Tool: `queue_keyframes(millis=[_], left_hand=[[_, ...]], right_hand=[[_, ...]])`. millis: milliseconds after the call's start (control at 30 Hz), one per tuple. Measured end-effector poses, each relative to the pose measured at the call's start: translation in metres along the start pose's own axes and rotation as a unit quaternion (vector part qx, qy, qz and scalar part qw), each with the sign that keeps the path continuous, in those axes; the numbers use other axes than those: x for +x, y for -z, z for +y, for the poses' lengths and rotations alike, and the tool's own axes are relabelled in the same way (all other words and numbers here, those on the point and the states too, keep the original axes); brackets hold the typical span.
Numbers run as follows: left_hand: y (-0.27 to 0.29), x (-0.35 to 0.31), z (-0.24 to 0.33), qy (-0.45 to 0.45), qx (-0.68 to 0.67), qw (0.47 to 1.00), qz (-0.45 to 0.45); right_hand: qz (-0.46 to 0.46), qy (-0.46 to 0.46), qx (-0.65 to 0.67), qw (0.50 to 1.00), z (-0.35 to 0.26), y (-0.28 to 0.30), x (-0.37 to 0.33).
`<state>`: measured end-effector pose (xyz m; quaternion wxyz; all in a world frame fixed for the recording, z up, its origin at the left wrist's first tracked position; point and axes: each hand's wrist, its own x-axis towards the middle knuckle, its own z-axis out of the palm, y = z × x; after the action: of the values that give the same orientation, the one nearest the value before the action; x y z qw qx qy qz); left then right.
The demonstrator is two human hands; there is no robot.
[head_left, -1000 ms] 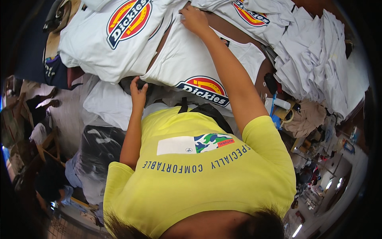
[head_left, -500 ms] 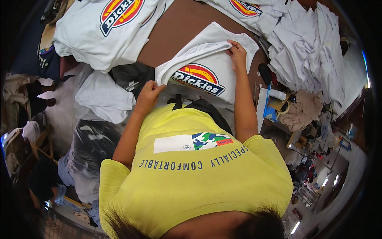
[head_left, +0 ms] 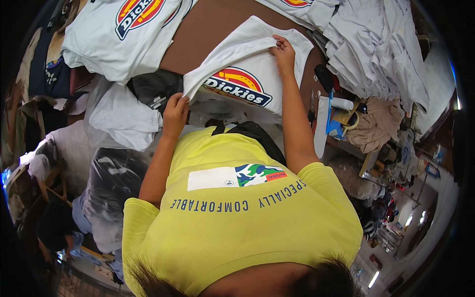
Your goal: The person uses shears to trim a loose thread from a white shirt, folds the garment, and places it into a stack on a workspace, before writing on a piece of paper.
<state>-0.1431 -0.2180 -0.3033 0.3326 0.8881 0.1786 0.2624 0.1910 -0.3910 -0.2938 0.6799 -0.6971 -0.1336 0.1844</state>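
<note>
A white shirt (head_left: 292, 49) with a large red, yellow and navy printed emblem (head_left: 238, 86) lies at the front edge of the brown table, partly hanging over it. My left hand (head_left: 175, 114) pinches a near left corner of its cloth, just off the table edge. Farther up and to the right, my right hand (head_left: 284, 55) grips the folded-back edge between thumb and fingers. Between the two hands the cloth stretches in a slanting fold above the emblem. My right forearm covers part of the shirt's right side.
Printed white shirts (head_left: 99, 44) are stacked at the table's left. A tall heap of white garments (head_left: 371, 49) fills the right. Near my right arm are a black object (head_left: 324, 77), a tape roll (head_left: 352, 120) and beige cloth (head_left: 373, 123). Bagged white cloth (head_left: 123, 116) sits below left.
Both hands have shifted slightly left in the view with the shirt. The thick rolled edge between them has become a flatter, tauter fold.
</note>
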Motion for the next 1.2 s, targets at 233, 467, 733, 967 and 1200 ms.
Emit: queue_keyframes(millis=[233,467,733,967,1200], left_hand=[[-0.002,-0.023,0.003,-0.139,0.087,0.985,-0.050],[-0.005,-0.030,0.008,-0.157,0.082,0.980,-0.092],[-0.009,-0.031,0.005,-0.148,0.087,0.981,-0.094],[0.004,-0.015,0.025,-0.052,-0.029,0.996,-0.062],[0.025,0.014,0.001,0.204,-0.278,0.938,0.035]], right_hand=[[0.084,-0.035,0.182,0.979,0.008,0.008,0.007],[0.083,-0.037,0.226,0.970,0.012,0.013,0.009],[0.084,-0.039,0.233,0.968,0.015,0.014,0.010],[0.073,-0.033,0.114,0.990,-0.002,0.004,0.006],[-0.120,0.033,0.238,0.963,-0.066,-0.060,0.020]])
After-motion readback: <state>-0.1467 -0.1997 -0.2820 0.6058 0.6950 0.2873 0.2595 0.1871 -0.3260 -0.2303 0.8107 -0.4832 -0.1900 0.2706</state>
